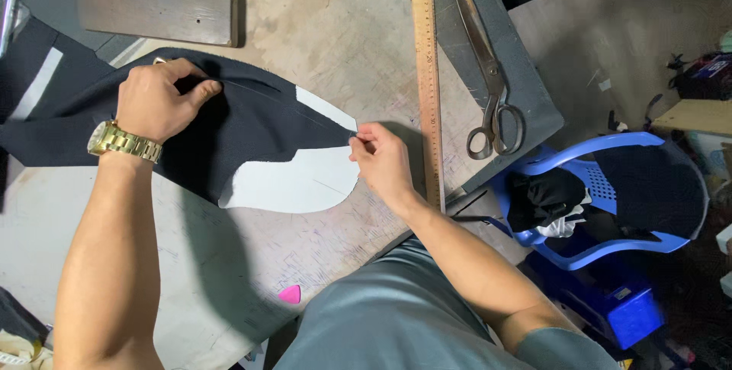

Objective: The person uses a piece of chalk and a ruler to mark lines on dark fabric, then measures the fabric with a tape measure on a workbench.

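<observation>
Head view, left hand: the left hand [158, 100] is held knuckles-up at the upper left of the cloth [229, 122], the forearm running up from the lower left edge; a gold watch [122, 141] is worn at the wrist. The fingers are curled and the cloth's upper edge is gripped between thumb and fingers.
Head view, right hand: the right hand [381, 160] is reached in from the lower right, the forearm slanting up-left. The cloth's pointed right tip is pinched between thumb and forefinger.
Cloth: dark fabric, spread flat on the table [328, 27] between both hands. Its long axis is laid left to right, dipping slightly toward the right; the narrow tip is pointed right, toward the ruler [427, 72].
Pattern: a white pattern [293, 183] with a rounded lower edge is lain under the cloth, showing below and right of it.
Ruler: a long wooden one, set nearly upright in the frame, just right of the right hand.
Scissors: large scissors [488, 80] are laid right of the ruler, blades pointing away.
Block: a wooden block [156, 5] is placed above the left hand.
Chalk: a pink chalk [290, 294] is lain near the table's near edge.
</observation>
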